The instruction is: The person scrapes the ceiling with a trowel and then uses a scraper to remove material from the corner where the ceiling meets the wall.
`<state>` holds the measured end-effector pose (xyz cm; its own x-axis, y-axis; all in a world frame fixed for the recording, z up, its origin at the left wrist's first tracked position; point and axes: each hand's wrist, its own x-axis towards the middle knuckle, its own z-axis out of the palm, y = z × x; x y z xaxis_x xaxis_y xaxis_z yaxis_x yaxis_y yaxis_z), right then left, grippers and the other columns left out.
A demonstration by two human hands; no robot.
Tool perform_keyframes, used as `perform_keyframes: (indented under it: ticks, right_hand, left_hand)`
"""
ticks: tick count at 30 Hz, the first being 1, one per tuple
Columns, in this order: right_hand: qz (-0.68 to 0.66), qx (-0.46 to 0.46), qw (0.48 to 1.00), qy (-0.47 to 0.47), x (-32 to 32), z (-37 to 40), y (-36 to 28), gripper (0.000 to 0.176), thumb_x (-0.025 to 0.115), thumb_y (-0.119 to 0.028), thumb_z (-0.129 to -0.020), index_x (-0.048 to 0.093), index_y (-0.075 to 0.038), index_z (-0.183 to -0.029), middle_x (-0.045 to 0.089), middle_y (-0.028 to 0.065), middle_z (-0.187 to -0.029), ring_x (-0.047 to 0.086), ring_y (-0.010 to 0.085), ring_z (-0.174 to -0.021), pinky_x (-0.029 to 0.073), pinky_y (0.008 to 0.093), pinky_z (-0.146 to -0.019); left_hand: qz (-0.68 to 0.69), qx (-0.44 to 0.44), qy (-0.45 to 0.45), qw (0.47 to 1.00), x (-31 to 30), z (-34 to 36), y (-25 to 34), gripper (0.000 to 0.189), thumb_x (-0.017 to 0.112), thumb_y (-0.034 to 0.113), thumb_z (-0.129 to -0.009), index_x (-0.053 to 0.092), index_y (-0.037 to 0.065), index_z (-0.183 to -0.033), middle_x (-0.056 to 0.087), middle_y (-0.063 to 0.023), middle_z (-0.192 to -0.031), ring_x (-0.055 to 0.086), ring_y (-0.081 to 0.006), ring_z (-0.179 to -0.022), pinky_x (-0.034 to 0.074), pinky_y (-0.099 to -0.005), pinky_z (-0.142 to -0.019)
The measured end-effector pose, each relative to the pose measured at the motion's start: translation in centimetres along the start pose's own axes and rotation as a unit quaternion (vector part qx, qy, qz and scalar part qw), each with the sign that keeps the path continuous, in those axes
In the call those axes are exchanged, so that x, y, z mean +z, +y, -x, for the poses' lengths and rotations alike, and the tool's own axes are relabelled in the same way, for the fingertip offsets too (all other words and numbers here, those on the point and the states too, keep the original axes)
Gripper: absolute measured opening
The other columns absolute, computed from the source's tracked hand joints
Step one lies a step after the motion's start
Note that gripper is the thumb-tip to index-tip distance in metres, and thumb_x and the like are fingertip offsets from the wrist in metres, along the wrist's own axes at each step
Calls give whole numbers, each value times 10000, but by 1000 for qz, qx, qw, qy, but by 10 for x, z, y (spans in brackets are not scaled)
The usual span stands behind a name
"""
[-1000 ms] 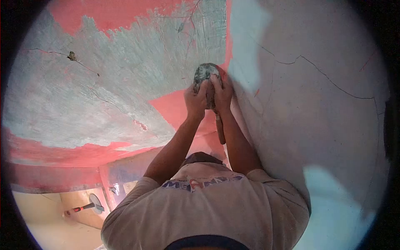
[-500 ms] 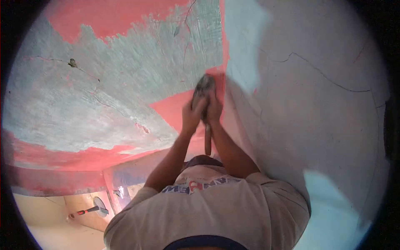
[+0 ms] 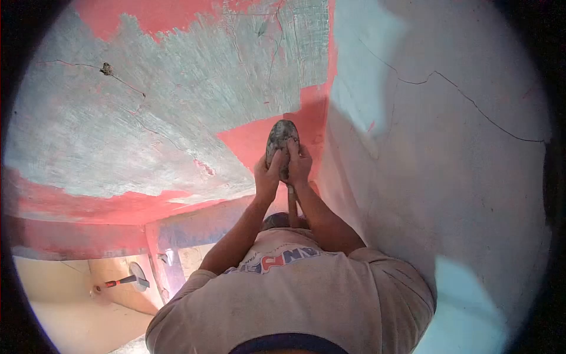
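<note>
At about 8 o'clock in the view, a red-handled tool (image 3: 121, 282) with a round pale head lies on a cream floor, well apart from the work. Above it, from 9 to 11 o'clock, spreads a wide scraped patch (image 3: 147, 118) of grey-green plaster, streaked and crossed by thin cracks. It is edged by red paint (image 3: 250, 144) that runs along its lower side and reaches up toward 12 o'clock.

Near the centre both bare arms rise from a beige shirt (image 3: 295, 301) at 6 o'clock. The left hand (image 3: 266, 174) is closed, its thumb and fingers wrapped on the left side of a scraper (image 3: 282, 134). The scraper's rounded blade, caked in grey, presses flat on the red paint just below the plaster's edge. Its wooden handle (image 3: 292, 206) hangs toward 6 o'clock between the wrists. The right hand (image 3: 302, 165) is closed too, its fingers laid over the blade's back at the right, touching the left hand.

The blade sits just beside the corner where the painted surface meets a pale wall (image 3: 460, 194), which fills 1 to 5 o'clock. A long dark crack (image 3: 471, 101) crosses that wall near 2 o'clock.
</note>
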<state>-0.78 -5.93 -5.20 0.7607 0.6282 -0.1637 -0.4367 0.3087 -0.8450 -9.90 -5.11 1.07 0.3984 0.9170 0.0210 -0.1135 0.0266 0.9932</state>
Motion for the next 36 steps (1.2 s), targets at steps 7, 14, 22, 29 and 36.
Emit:
perform_keyframes:
  ticks: [7, 14, 22, 29, 36]
  right_hand:
    - [16, 23, 998, -59, -36, -12, -45, 331, 668, -279, -1014, 627, -3, -1192, 681, 54, -1035, 651, 127, -860, 551, 283, -739]
    - [-21, -6, 995, -96, -42, -23, -25, 293, 635, -238, -1033, 607, -6, -1212, 673, 50, -1057, 653, 122, -857, 556, 267, -697]
    - [134, -162, 976, -64, -51, -58, -25, 347, 606, -281, -1042, 652, 34, -1182, 662, 83, -1124, 618, 172, -1017, 518, 316, -877]
    - [50, -94, 993, -45, -51, -67, -21, 385, 631, -289, -1018, 691, 60, -1168, 689, 78, -1084, 626, 150, -947, 529, 317, -841]
    - [129, -52, 990, 2, -59, -60, -8, 373, 693, -290, -979, 731, 64, -1092, 719, 81, -1017, 648, 155, -914, 542, 324, -827]
  left_hand:
    - [112, -55, -36, 991, 39, -39, 4, 319, 659, 287, -1017, 706, -28, -1038, 694, -39, -903, 629, -99, -784, 524, -295, -685]
    - [152, -71, -15, 986, 39, -48, 7, 298, 722, 279, -977, 741, -16, -939, 683, -12, -845, 622, -94, -756, 506, -287, -640]
    - [188, -77, -31, 979, 57, -70, -43, 310, 702, 287, -994, 718, -21, -1015, 689, -24, -908, 641, -113, -778, 530, -298, -674]
    - [64, -47, -58, 995, 57, -75, -56, 292, 706, 260, -993, 717, -30, -1026, 707, -50, -925, 649, -116, -795, 541, -304, -682]
    - [26, -23, -20, 999, 50, -62, -68, 283, 706, 225, -986, 714, -52, -1044, 710, -54, -923, 651, -120, -812, 549, -308, -705]
